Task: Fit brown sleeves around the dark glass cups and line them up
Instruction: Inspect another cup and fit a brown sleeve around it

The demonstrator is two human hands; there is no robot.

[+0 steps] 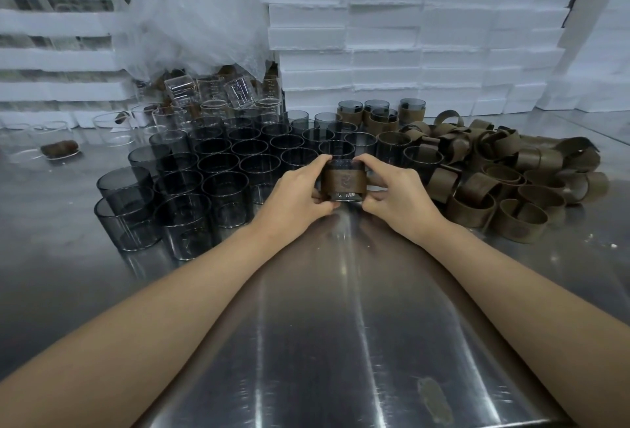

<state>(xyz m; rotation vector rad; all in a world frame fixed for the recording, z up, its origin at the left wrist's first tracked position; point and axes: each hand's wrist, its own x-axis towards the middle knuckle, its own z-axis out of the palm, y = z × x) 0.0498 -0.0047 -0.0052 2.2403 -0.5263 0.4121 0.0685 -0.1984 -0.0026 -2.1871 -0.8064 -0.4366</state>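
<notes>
A dark glass cup (343,196) with a brown sleeve (344,181) round its middle is held just above the steel table (341,325). My left hand (296,190) grips its left side and my right hand (397,190) grips its right side, thumbs below, fingers over the rim. Several bare dark cups (218,175) stand packed together to the left and behind. A heap of loose brown sleeves (504,175) lies to the right. Several sleeved cups (381,112) stand at the back near the foam.
Clear glass cups (191,97) lie and stand at the back left under crumpled white wrap (197,11). Stacked white foam blocks (409,29) wall off the back. A small brown piece (59,149) lies at the left.
</notes>
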